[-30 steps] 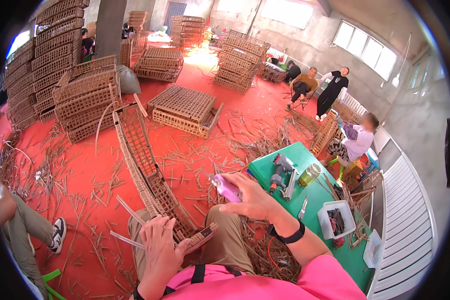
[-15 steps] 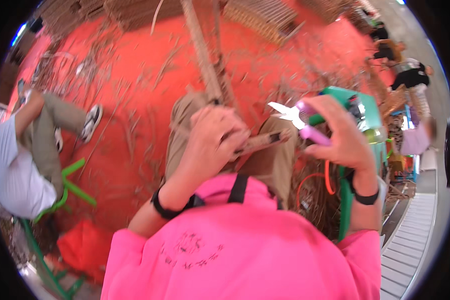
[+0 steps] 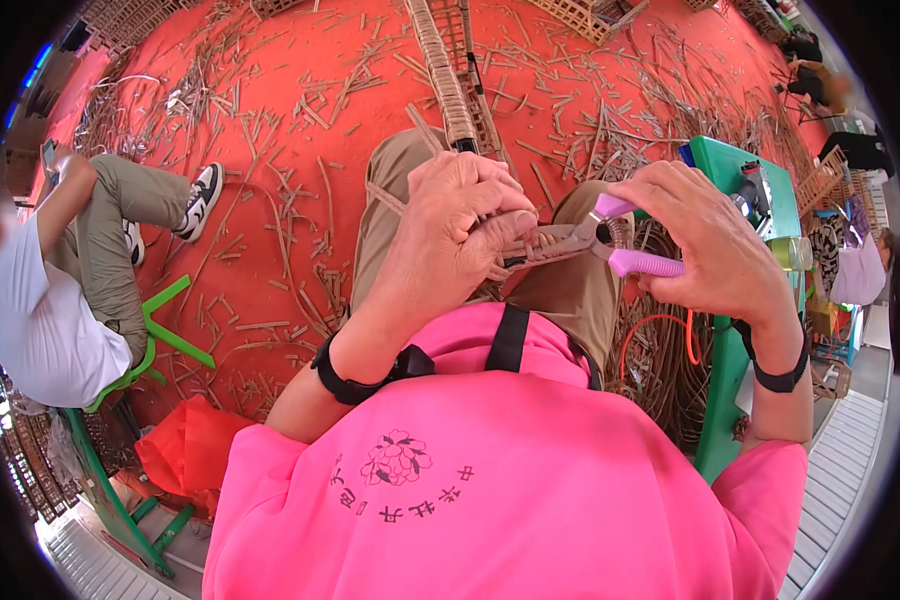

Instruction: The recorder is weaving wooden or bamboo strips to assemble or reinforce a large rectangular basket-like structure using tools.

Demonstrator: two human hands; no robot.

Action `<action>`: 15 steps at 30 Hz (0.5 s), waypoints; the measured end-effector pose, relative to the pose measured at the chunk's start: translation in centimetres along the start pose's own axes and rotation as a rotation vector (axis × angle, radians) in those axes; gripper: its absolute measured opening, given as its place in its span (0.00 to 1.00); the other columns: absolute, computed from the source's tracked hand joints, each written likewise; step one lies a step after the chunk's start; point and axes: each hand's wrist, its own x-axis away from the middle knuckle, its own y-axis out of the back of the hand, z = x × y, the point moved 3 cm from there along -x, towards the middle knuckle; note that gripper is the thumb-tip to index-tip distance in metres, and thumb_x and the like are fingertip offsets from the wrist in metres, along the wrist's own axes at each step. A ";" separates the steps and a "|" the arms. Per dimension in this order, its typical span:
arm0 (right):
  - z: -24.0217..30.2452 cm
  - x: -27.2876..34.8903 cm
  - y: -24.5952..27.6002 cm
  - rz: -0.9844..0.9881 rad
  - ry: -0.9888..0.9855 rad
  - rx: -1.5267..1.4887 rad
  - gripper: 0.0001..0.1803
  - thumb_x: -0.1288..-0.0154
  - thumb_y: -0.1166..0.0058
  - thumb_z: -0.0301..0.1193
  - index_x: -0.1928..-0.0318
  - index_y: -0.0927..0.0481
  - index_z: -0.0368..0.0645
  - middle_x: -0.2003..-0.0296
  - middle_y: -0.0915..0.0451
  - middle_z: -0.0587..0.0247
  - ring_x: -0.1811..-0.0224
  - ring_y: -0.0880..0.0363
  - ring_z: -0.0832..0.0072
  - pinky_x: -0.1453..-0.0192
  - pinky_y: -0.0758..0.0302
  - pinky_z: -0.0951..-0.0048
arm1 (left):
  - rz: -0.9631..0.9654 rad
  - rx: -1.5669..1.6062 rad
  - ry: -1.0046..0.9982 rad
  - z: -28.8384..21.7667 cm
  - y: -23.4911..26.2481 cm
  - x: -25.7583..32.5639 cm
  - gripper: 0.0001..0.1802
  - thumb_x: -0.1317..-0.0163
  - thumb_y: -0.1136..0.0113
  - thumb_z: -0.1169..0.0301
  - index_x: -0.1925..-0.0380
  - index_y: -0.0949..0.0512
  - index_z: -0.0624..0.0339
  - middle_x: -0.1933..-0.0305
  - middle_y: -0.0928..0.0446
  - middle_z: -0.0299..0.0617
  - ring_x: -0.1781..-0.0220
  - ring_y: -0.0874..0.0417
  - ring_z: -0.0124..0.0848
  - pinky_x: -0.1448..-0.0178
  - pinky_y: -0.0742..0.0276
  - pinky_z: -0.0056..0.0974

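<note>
Over my lap, my left hand (image 3: 455, 225) is closed round the corner of a rattan-wrapped frame (image 3: 438, 75), whose long bar runs up and away from me. My right hand (image 3: 715, 240) grips purple-handled pruning shears (image 3: 648, 263) with the handles spread. Their blades reach left to the short wrapped bar by my left thumb and fingertips. Whether the blades have closed on a strand there, I cannot tell. A loose flat strip (image 3: 383, 198) sticks out to the left of my left hand. My left palm hides part of the frame's corner.
A green table (image 3: 735, 165) with small tools and a jar (image 3: 790, 253) stands at my right, beside coiled brown strands (image 3: 670, 365). Cut scraps litter the red floor (image 3: 300, 190). At left, another person (image 3: 55, 320) sits on a green stool (image 3: 175, 320); woven baskets lie at the back.
The shears have moved left and slightly down, from apart to against the short bar by my left hand. My left hand has shifted a little to the right in view.
</note>
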 end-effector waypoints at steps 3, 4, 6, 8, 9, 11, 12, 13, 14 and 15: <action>0.1 -0.1 0.3 0.027 0.005 0.020 0.37 0.59 0.36 0.27 0.41 0.26 0.40 0.51 0.27 0.54 0.46 0.28 0.54 0.38 0.31 0.59 | -0.003 -0.023 -0.002 0.0 0.1 0.2 0.07 0.38 0.34 0.66 0.67 0.16 0.56 0.58 0.21 0.37 0.46 0.22 0.37 0.38 0.34 0.43; 0.1 0.0 0.5 0.029 0.005 0.020 0.37 0.59 0.36 0.27 0.41 0.26 0.40 0.51 0.27 0.54 0.46 0.28 0.54 0.38 0.31 0.59 | -0.004 -0.021 0.000 0.0 0.2 0.2 0.07 0.38 0.34 0.66 0.67 0.16 0.56 0.58 0.21 0.37 0.46 0.22 0.37 0.38 0.34 0.43; 0.1 0.1 0.8 0.040 -0.020 0.044 0.38 0.59 0.36 0.27 0.41 0.26 0.39 0.51 0.27 0.53 0.45 0.28 0.54 0.38 0.31 0.59 | 0.002 -0.006 -0.007 0.0 0.2 0.2 0.06 0.37 0.34 0.66 0.67 0.16 0.56 0.58 0.22 0.36 0.46 0.22 0.38 0.37 0.35 0.43; 0.1 0.1 0.7 0.048 -0.019 0.044 0.37 0.59 0.36 0.27 0.41 0.26 0.39 0.51 0.27 0.53 0.46 0.28 0.54 0.38 0.31 0.59 | -0.010 -0.003 -0.037 -0.1 0.3 0.2 0.06 0.38 0.34 0.66 0.67 0.15 0.56 0.58 0.22 0.35 0.46 0.22 0.37 0.37 0.36 0.44; 0.0 0.1 0.6 0.051 -0.038 0.064 0.37 0.59 0.36 0.27 0.41 0.25 0.39 0.51 0.27 0.53 0.46 0.28 0.53 0.38 0.31 0.58 | -0.019 -0.002 -0.071 -0.2 0.3 0.2 0.06 0.38 0.34 0.66 0.68 0.15 0.55 0.58 0.22 0.35 0.46 0.22 0.37 0.36 0.36 0.44; 0.1 -0.2 0.2 0.001 0.016 0.044 0.33 0.57 0.37 0.27 0.44 0.25 0.39 0.54 0.26 0.54 0.48 0.28 0.54 0.40 0.31 0.59 | -0.015 -0.023 -0.089 -0.2 0.3 0.2 0.06 0.39 0.33 0.66 0.68 0.15 0.55 0.58 0.22 0.34 0.45 0.22 0.37 0.36 0.36 0.45; 0.2 -0.3 0.1 -0.055 0.064 0.035 0.29 0.55 0.38 0.28 0.47 0.24 0.39 0.56 0.26 0.54 0.50 0.27 0.55 0.42 0.31 0.60 | -0.010 -0.041 -0.099 -0.3 0.4 0.3 0.06 0.39 0.33 0.65 0.68 0.15 0.55 0.59 0.21 0.34 0.45 0.22 0.37 0.36 0.37 0.45; 0.2 -0.5 -0.1 -0.055 0.064 0.034 0.29 0.55 0.38 0.28 0.47 0.24 0.39 0.56 0.26 0.54 0.50 0.27 0.55 0.42 0.31 0.60 | -0.010 -0.046 -0.105 -0.3 0.3 0.3 0.06 0.39 0.33 0.65 0.68 0.15 0.55 0.59 0.21 0.34 0.45 0.22 0.37 0.36 0.37 0.45; 0.2 -0.7 -0.3 -0.038 0.077 0.025 0.29 0.55 0.38 0.27 0.47 0.24 0.40 0.57 0.26 0.54 0.50 0.28 0.55 0.42 0.31 0.59 | -0.021 -0.055 -0.120 -0.4 0.3 0.3 0.06 0.39 0.33 0.65 0.68 0.15 0.55 0.59 0.21 0.34 0.45 0.22 0.36 0.35 0.37 0.45; 0.2 -0.8 -0.4 -0.021 0.089 0.017 0.28 0.55 0.38 0.27 0.48 0.24 0.40 0.58 0.27 0.55 0.51 0.28 0.55 0.43 0.30 0.59 | -0.023 -0.067 -0.125 -0.4 0.3 0.3 0.07 0.40 0.33 0.65 0.68 0.15 0.55 0.60 0.21 0.33 0.45 0.21 0.36 0.35 0.37 0.45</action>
